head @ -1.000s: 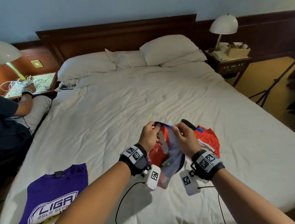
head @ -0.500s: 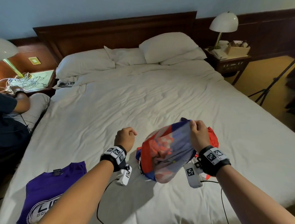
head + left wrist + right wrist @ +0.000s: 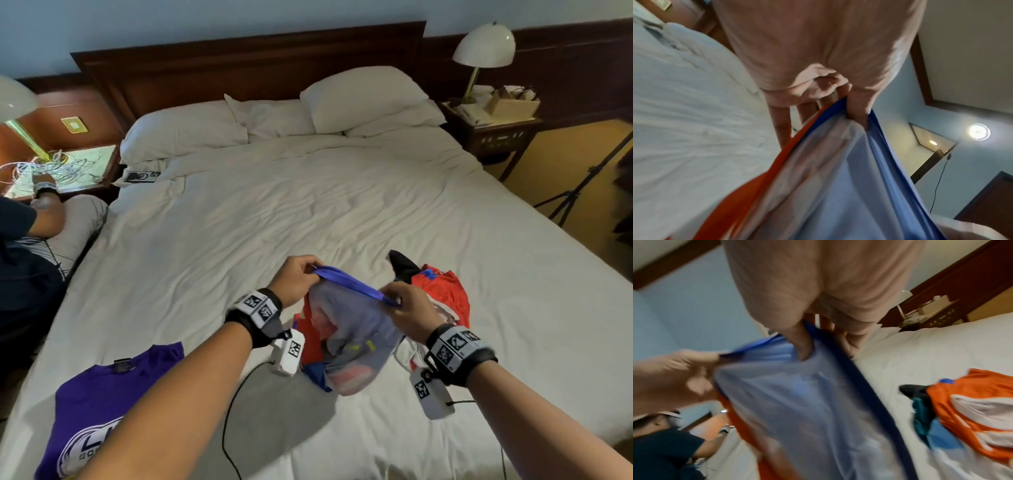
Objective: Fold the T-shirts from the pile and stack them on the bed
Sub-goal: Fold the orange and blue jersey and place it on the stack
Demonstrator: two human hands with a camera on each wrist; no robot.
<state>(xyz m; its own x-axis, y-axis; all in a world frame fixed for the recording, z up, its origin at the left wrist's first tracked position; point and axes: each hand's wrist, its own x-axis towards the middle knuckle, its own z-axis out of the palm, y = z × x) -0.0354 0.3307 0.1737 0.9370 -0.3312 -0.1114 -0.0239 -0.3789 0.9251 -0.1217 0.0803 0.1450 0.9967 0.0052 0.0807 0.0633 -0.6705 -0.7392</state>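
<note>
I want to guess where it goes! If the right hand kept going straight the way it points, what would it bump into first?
Probably the left hand, pinching the same blue hem the right hand pinches; the shirt hangs between them. Depth is uncertain.

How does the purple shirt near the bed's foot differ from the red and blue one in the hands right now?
The purple shirt lies flat on the bed, with nobody touching it; the red and blue shirt hangs bunched in the air, its blue hem pinched by the left hand and right hand. The purple one shows a white printed logo facing up; the held one appears inside out, pale lining showing. Both are T-shirts.
</note>
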